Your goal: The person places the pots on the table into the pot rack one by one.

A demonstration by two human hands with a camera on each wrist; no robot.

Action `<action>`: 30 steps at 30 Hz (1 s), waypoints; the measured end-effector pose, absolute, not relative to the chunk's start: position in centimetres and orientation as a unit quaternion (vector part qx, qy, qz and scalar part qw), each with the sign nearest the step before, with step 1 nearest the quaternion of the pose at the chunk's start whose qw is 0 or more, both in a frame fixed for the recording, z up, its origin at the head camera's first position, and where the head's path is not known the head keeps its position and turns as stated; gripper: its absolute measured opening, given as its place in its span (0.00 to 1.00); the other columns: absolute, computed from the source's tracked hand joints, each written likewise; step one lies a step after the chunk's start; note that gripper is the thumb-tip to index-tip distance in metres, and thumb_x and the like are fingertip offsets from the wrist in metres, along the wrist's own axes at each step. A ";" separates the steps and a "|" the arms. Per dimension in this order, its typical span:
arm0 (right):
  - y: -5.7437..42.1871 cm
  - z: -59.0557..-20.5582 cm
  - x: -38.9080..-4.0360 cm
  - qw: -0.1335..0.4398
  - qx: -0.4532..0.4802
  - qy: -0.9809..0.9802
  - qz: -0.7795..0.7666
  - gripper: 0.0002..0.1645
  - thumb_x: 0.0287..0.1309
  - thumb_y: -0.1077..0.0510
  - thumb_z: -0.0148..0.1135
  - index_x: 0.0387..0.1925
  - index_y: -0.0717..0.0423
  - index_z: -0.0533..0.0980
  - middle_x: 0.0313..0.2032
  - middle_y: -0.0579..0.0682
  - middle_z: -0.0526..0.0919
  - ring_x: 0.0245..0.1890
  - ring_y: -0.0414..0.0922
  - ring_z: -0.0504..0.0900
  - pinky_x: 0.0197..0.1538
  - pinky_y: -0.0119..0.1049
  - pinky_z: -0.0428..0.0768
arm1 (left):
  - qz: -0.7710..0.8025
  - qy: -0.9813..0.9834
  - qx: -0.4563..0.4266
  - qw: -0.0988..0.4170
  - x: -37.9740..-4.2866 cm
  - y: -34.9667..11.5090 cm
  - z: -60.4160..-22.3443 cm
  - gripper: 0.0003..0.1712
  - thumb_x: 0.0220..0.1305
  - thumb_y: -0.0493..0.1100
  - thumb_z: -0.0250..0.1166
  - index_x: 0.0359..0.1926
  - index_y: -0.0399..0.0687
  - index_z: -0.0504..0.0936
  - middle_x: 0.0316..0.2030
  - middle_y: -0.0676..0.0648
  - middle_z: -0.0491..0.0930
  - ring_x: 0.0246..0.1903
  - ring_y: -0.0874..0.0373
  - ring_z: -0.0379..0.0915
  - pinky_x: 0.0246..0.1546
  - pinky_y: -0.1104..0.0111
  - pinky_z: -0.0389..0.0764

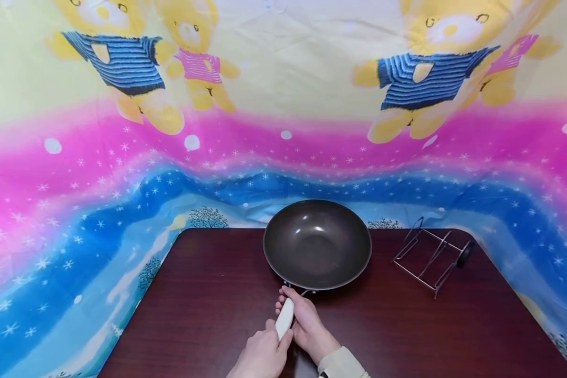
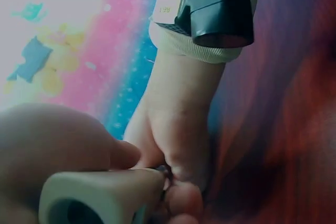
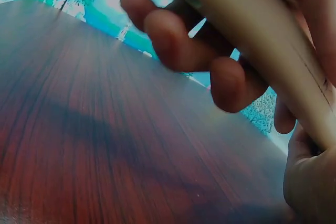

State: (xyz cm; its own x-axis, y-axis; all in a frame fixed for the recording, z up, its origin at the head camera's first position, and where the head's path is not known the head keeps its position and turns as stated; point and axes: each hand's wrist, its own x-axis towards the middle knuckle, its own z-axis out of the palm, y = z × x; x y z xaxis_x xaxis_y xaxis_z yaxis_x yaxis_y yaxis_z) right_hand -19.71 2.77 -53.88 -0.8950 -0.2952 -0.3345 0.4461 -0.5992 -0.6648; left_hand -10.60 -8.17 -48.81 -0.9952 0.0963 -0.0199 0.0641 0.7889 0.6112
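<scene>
A dark wok (image 1: 317, 247) with a pale handle (image 1: 285, 317) is held over the back middle of the table, its inside facing me. My left hand (image 1: 262, 352) grips the handle near its free end. Farther up, close to the pan, my right hand (image 1: 309, 323) holds the same handle. The right wrist view shows several curled fingers (image 3: 170, 40) beside the handle (image 3: 262, 40). In the left wrist view, the hollow handle end (image 2: 100, 195) lies by the left thumb, with the right wrist (image 2: 181, 87) beyond. The wok's underside is hidden.
To the right of the wok, a metal wire rack (image 1: 430, 260) with a black round part (image 1: 464, 254) sits on the dark red table (image 1: 193, 315). A printed cloth with bears (image 1: 283, 134) hangs behind and around the table. A black device (image 2: 223, 14) is worn at the right sleeve.
</scene>
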 end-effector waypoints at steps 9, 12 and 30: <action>2.9 -54.0 -19.5 0.230 0.093 0.349 -0.904 0.11 0.74 0.53 0.56 0.40 0.58 0.72 0.25 0.42 0.75 0.24 0.33 0.75 0.31 0.23 0.77 | 0.485 0.870 0.042 0.084 -10.4 -8.9 -50.3 0.25 0.75 0.56 0.56 0.41 0.34 0.70 0.20 0.47 0.72 0.12 0.60 0.72 0.14 0.65 0.74; 3.0 -54.0 -19.5 0.235 0.095 0.339 -0.906 0.12 0.73 0.52 0.57 0.38 0.57 0.71 0.25 0.41 0.74 0.23 0.33 0.74 0.30 0.23 0.77 | 0.528 0.843 0.036 0.101 -10.3 -8.9 -50.5 0.24 0.76 0.56 0.55 0.40 0.36 0.70 0.18 0.47 0.72 0.09 0.61 0.72 0.12 0.65 0.75; 3.2 -54.3 -19.0 0.265 0.091 0.343 -0.897 0.15 0.76 0.49 0.50 0.31 0.49 0.68 0.22 0.38 0.72 0.20 0.32 0.71 0.28 0.23 0.76 | 0.686 0.705 -0.004 0.181 -10.2 -8.3 -52.5 0.26 0.80 0.56 0.47 0.40 0.35 0.72 0.15 0.51 0.70 0.12 0.64 0.67 0.15 0.75 0.71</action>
State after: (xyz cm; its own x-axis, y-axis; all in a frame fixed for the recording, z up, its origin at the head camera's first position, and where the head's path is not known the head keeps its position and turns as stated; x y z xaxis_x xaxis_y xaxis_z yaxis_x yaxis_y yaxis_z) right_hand -19.00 3.18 -54.30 -0.8430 -0.4132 -0.3445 0.5376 -0.6240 -0.5671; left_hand -10.20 -8.32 -52.52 -0.9348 0.2416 -0.2604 -0.2537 0.0588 0.9655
